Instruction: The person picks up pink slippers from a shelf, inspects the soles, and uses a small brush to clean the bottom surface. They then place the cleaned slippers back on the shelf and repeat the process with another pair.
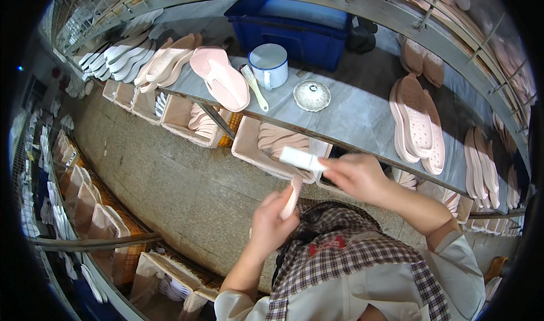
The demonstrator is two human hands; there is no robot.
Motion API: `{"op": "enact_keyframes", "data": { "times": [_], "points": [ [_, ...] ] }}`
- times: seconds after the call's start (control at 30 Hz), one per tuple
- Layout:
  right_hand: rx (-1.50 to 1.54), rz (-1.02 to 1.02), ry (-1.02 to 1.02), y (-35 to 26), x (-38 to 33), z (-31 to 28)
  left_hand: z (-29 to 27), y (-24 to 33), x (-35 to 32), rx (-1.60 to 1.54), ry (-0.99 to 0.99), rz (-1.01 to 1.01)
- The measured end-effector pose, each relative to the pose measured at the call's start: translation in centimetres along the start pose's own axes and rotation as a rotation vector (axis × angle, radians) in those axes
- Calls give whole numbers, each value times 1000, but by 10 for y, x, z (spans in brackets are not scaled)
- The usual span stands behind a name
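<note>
My left hand [272, 219] is closed on a pale pink sandal strap [293, 198], which points up out of the fist. Just above and to its right, my right hand [351, 173] grips a flat white brush [301, 159], smeared by motion. The brush looks apart from the strap, over a cloth-lined basket [263, 163] of pink straps. Beyond my hands, a pink thong sandal [221, 78] lies on the bench [351, 117], beside a second brush [256, 90], a white enamel mug [268, 65] and a patterned lid [311, 95].
A blue bin [289, 35] stands at the back of the bench. Pink soles [416, 120] stand to the right, grey-white ones [127, 52] at the far left. Lined baskets [187, 120] hang below the bench edge. A metal bar [96, 242] crosses at lower left.
</note>
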State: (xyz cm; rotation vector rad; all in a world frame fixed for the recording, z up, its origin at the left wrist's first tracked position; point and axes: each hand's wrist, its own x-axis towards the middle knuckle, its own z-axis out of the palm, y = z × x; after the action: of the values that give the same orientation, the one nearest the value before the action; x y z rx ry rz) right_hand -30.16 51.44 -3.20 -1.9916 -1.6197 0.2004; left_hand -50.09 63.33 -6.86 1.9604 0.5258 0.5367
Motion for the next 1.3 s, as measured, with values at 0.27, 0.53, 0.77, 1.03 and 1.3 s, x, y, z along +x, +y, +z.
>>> {"op": "enact_keyframes", "data": {
  "times": [0.27,0.53,0.77,1.03,1.3],
  "points": [
    [185,-115,-19,-7,-22,-3,-3,-1,1,32,22,30],
    [62,-63,50,-5,-9,10,5,1,-3,42,26,60],
    [156,-162,65,-17,-19,-7,0,-3,-4,64,51,24],
    [171,-69,88,-13,-16,0,2,1,-5,3,66,26],
    [1021,543,107,29,23,26,-5,-12,-12,-237,72,58]
  ]
}}
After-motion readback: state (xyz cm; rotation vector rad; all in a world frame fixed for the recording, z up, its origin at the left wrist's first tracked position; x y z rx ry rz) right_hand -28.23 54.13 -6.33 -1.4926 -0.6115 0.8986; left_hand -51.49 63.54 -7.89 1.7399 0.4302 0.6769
